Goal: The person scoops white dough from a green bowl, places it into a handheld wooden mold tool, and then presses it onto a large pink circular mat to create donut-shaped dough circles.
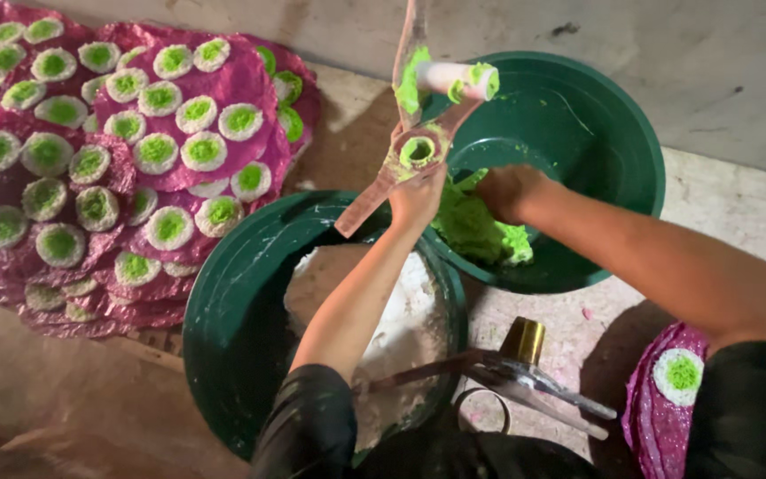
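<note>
Currently left hand (417,197) grips a wooden mould (418,146), long axis tilted upward, over the green basin (613,115). Right hand (509,191), nearer the green dough (476,232), is closed in it, just right of mould. White flour basin (223,328) lies below; filled pink discs (117,151) well left.

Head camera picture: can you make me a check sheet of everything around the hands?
Surface: bare sandy floor.
Job's things: wooden press tool smeared with green dough; green basin holds the dough; second basin holds white dough.
Clutter: pink sheets carrying white-and-green discs; metal tool.
Grippers: left hand holds the press tool; right hand is in the green dough.
Cables: nothing seen.
Surroundings: grey wall.
</note>
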